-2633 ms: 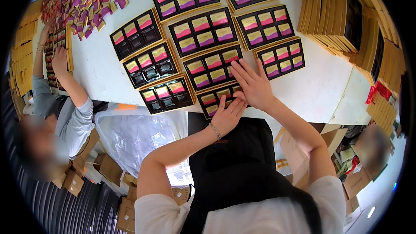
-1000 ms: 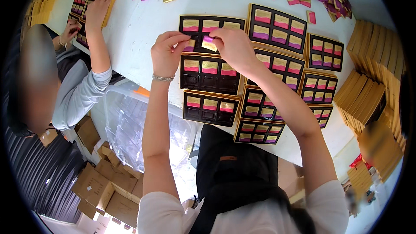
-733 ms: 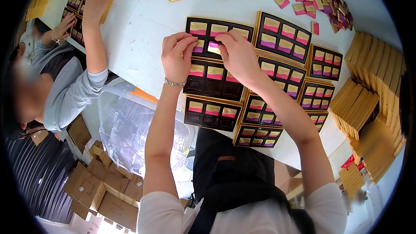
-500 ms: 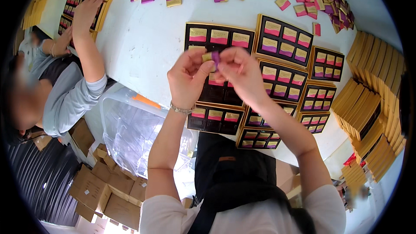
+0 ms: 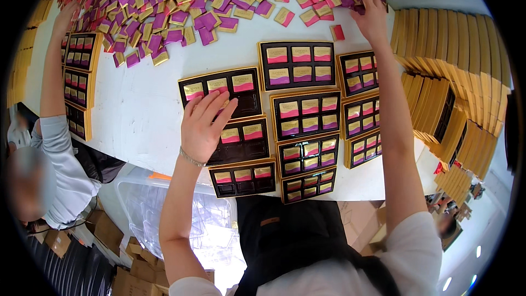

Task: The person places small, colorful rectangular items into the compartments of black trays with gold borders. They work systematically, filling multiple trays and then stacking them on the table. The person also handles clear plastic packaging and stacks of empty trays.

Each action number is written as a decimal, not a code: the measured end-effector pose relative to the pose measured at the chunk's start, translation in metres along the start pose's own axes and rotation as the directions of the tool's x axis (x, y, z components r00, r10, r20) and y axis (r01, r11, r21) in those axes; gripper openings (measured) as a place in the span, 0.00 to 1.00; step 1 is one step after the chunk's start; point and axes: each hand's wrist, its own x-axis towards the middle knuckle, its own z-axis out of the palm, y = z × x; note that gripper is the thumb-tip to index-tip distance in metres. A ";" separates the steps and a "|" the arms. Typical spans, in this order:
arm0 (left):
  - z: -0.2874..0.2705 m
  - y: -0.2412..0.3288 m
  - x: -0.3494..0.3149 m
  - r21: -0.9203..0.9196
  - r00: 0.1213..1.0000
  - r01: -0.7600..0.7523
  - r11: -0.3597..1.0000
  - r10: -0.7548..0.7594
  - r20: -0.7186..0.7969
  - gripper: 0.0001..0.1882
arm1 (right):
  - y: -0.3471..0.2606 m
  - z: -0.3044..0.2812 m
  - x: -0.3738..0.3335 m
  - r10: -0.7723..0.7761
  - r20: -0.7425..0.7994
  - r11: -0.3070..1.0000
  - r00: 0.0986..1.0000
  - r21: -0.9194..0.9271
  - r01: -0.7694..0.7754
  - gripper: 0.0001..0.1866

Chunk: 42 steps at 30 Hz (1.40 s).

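Note:
My left hand (image 5: 201,131) lies over a black, gold-rimmed box (image 5: 251,104), its fingers stretched out onto the lower row. The upper row holds gold-and-pink wrapped chocolates (image 5: 243,83). A bit of wrapper shows beneath my fingers, mostly hidden. At the far right, my right hand (image 5: 372,19) reaches into the right end of a loose heap of wrapped chocolates (image 5: 219,0), fingers apart; any piece under them is hard to make out. Nearer me, two boxes (image 5: 241,180) have chocolates only in their upper rows. Filled boxes (image 5: 297,66) with pink and purple pieces stand to their right.
Stacks of gold box parts (image 5: 455,38) line the right side. A co-worker's arm (image 5: 53,71) reaches over more filled boxes (image 5: 82,85) at the left. A clear plastic bin (image 5: 142,208) stands below the table's front edge, near cardboard cartons (image 5: 104,230).
My hands were together, handling a small gold-and-purple chocolate. Now they are apart: the left is down on the upper left box, the right has gone far right to the heap. The view has shifted.

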 end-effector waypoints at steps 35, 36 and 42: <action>-0.015 0.010 0.036 -0.868 0.667 0.440 0.230 -0.731 0.144 0.14 | -0.282 -0.022 -0.066 -0.232 0.742 -0.475 0.629 0.478 -0.739 0.20; -0.015 0.010 0.033 -0.860 0.661 0.439 0.260 -0.742 0.113 0.12 | -0.289 -0.023 -0.066 -0.234 0.745 -0.461 0.625 0.481 -0.746 0.18; -0.021 0.010 0.014 -0.883 0.506 0.468 -0.002 -0.819 0.270 0.13 | -0.292 -0.008 -0.070 -0.191 0.738 -0.578 0.647 0.448 -0.682 0.15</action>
